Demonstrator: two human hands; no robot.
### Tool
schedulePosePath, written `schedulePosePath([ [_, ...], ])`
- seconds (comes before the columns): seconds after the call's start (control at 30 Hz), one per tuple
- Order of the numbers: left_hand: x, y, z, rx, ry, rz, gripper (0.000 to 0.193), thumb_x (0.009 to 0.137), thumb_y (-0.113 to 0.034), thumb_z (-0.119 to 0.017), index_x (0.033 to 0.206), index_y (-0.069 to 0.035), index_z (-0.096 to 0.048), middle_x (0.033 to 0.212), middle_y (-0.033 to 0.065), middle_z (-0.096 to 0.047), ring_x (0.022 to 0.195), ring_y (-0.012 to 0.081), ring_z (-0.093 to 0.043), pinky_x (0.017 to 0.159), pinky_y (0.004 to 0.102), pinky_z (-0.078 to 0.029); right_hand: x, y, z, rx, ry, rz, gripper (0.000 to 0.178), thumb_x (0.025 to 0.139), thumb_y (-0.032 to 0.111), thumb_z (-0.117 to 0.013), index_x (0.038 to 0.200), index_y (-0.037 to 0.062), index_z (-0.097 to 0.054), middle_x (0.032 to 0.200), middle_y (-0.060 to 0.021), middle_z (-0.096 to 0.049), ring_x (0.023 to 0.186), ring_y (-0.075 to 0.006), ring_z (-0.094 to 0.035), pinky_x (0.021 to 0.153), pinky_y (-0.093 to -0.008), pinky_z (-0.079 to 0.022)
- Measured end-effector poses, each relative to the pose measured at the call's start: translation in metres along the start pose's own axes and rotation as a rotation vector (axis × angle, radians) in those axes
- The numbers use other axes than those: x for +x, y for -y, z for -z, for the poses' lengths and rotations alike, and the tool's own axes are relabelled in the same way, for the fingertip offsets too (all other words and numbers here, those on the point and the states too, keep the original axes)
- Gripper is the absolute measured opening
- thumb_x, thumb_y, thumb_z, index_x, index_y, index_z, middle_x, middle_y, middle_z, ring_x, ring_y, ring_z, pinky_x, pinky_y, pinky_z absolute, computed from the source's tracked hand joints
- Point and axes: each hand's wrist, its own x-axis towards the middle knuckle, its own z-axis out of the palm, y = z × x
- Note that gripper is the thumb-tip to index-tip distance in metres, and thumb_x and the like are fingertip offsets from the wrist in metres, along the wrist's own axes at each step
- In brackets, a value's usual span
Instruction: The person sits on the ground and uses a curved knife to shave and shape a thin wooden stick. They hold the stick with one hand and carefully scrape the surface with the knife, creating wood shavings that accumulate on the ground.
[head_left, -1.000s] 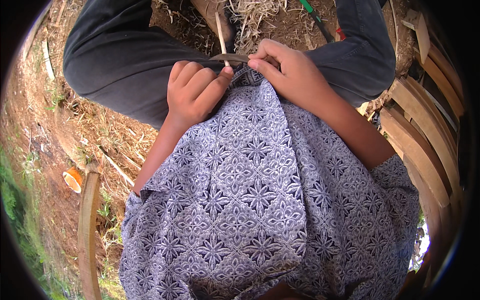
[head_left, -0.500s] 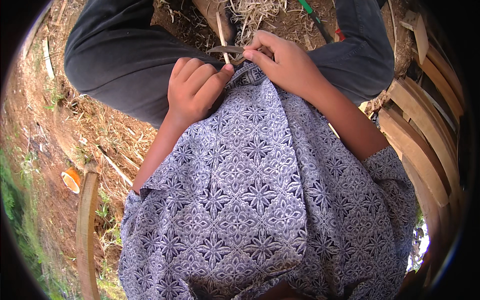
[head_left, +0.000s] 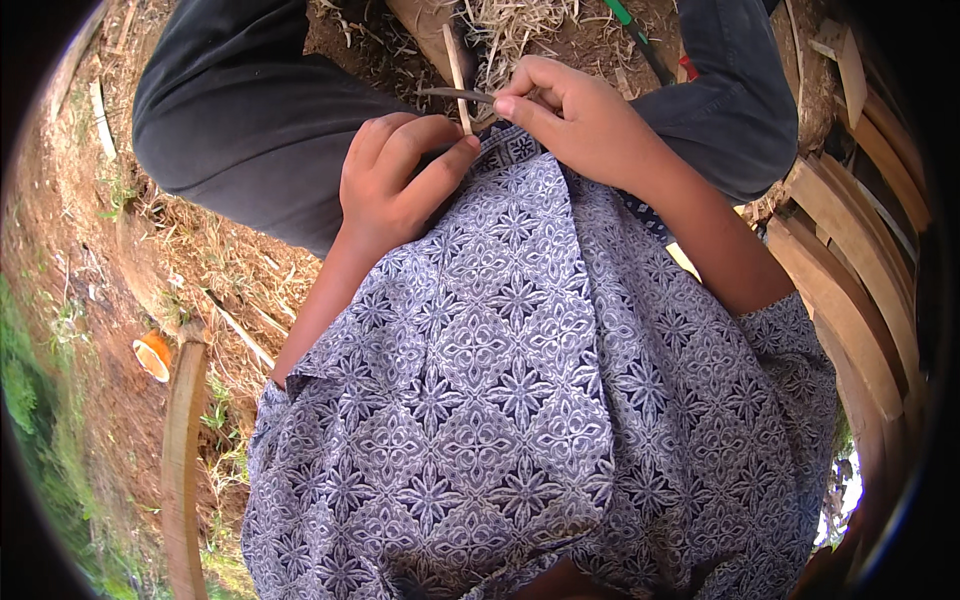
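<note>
My left hand (head_left: 405, 175) pinches the near end of a thin, pale wooden stick (head_left: 456, 68), which points away from me between my legs. In my right hand (head_left: 575, 115) is a knife, its handle hidden by my fingers. The knife's dark, narrow blade (head_left: 445, 93) points left and crosses over the stick, just beyond my left fingertips. Both hands are close together in front of my patterned shirt (head_left: 480, 330). Whether the edge bites into the wood is too small to tell.
Pale shavings (head_left: 525, 30) lie on the soil between my bent legs. A green tool (head_left: 635, 35) rests beyond my right hand. Curved planks (head_left: 850, 290) are stacked at the right. On the left are an orange cup-like object (head_left: 153, 356) and a long board (head_left: 182, 470).
The knife stays across the stick, with its blade a little nearer the far end of my view. My left fingers have shifted slightly and the whole view has moved a little.
</note>
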Motion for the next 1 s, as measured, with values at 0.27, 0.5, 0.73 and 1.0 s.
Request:
schedulePosePath([
  [0.27, -0.003, 0.0, 0.0, -0.157, 0.027, 0.025, 0.024, 0.073, -0.007, -0.077, 0.096, -0.003, -0.072, 0.098, 0.01, -0.071, 0.094, 0.0285, -0.073, 0.072, 0.035, -0.06, -0.002, 0.006, -0.01, -0.093, -0.07, 0.051, 0.025, 0.097, 0.037, -0.068, 0.101, 0.0127, -0.068, 0.067, -0.0057, -0.063, 0.06, -0.0209, -0.062, 0.058, -0.0385, -0.044],
  [0.5, -0.001, -0.001, 0.001, -0.191, 0.043, 0.049, 0.023, 0.076, -0.004, -0.077, 0.098, 0.0, -0.071, 0.097, 0.0116, -0.069, 0.096, 0.031, -0.073, 0.074, 0.0357, -0.061, 0.023, -0.016, -0.016, -0.209, -0.132, -0.001, 0.026, 0.098, 0.039, -0.065, 0.102, 0.0136, -0.068, 0.072, -0.0069, -0.066, 0.067, -0.0249, -0.066, 0.063, -0.041, -0.048],
  [0.73, -0.002, -0.004, 0.001, -0.198, 0.041, 0.062, 0.021, 0.077, -0.005, -0.078, 0.097, -0.002, -0.071, 0.097, 0.0109, -0.069, 0.096, 0.0305, -0.074, 0.071, 0.0351, -0.061, 0.049, -0.079, 0.003, -0.218, -0.261, -0.119, 0.031, 0.099, 0.044, -0.063, 0.104, 0.0133, -0.067, 0.074, -0.0066, -0.066, 0.069, -0.0228, -0.065, 0.067, -0.0406, -0.05],
  [1.0, -0.007, -0.002, -0.002, -0.206, 0.012, 0.072, 0.022, 0.077, -0.005, -0.078, 0.098, -0.002, -0.072, 0.096, 0.0109, -0.069, 0.095, 0.03, -0.073, 0.07, 0.0356, -0.061, -0.002, -0.002, -0.003, -0.004, 0.003, 0.013, 0.027, 0.099, 0.039, -0.066, 0.103, 0.0133, -0.069, 0.069, -0.0016, -0.061, 0.062, -0.0135, -0.058, 0.059, -0.0349, -0.043],
])
